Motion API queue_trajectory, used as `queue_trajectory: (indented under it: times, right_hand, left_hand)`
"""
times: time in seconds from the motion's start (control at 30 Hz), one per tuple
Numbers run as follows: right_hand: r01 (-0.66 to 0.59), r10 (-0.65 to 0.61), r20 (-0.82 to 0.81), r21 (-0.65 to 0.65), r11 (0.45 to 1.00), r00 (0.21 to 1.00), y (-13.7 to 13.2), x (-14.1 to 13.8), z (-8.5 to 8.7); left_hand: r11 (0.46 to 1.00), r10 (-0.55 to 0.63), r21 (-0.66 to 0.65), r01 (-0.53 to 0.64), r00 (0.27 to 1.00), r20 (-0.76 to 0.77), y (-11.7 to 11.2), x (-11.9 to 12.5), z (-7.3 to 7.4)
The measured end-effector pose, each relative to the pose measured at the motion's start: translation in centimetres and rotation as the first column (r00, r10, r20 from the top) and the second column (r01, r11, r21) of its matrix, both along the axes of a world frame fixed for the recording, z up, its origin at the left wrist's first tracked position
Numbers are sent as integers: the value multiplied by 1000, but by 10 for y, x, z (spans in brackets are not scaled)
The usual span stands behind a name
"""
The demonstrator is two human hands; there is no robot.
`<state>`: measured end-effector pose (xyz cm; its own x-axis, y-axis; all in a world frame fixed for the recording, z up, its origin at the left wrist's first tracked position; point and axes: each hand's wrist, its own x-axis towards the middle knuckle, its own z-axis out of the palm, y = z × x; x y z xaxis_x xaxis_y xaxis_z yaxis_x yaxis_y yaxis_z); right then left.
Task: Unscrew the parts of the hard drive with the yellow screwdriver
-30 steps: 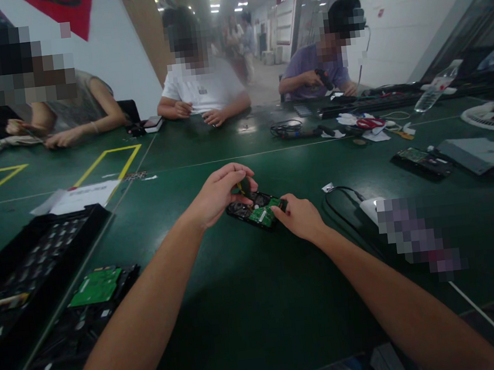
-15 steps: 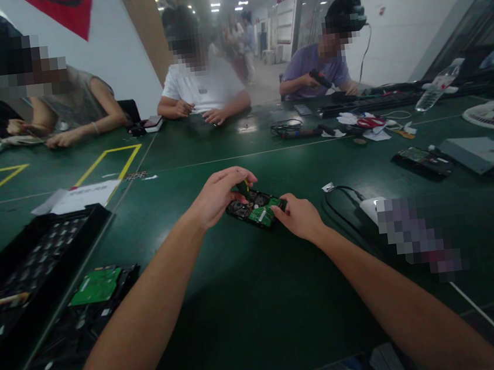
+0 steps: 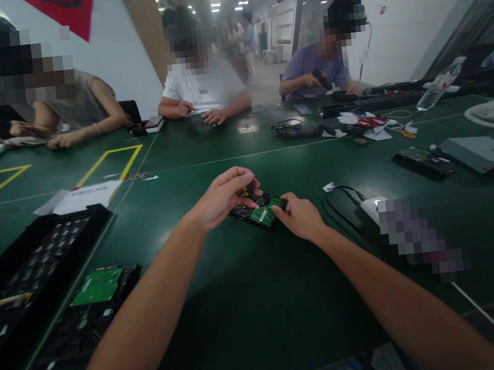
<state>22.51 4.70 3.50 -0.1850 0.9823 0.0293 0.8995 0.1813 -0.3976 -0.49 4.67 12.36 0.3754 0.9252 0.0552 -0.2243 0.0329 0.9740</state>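
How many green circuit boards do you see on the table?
3: a middle board at the right hand, a bright board atop black parts at the left, and a darker board near the grey box. More may be hidden under those black parts.

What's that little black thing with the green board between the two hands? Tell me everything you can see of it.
The flat, roughly rectangular black device looks like metal or plastic. A green circuit board covers part of its upper face. It lies aslant on the green table. The right hand holds its right end; the left hand, with a dark-and-yellow tool, partly hides it.
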Motion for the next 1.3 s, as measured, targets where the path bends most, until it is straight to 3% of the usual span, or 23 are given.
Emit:
queue_trajectory:
  times: [0.43,0.8,1.3]
  right_hand:
    - [-12,12,-14,-23,1000,1000,0,0,4]
    - [-9,9,11,-3,1000,1000,1,1,2]
    - [0,0,1,11,1000,1000,2,0,0]
  left_hand:
    - [990,125,77,-116,984,-125,2,-4,6]
    - [1000,16,24,-14,999,-45,0,-3,6]
    - [992,107,72,-103,993,-54,4,-4,6]
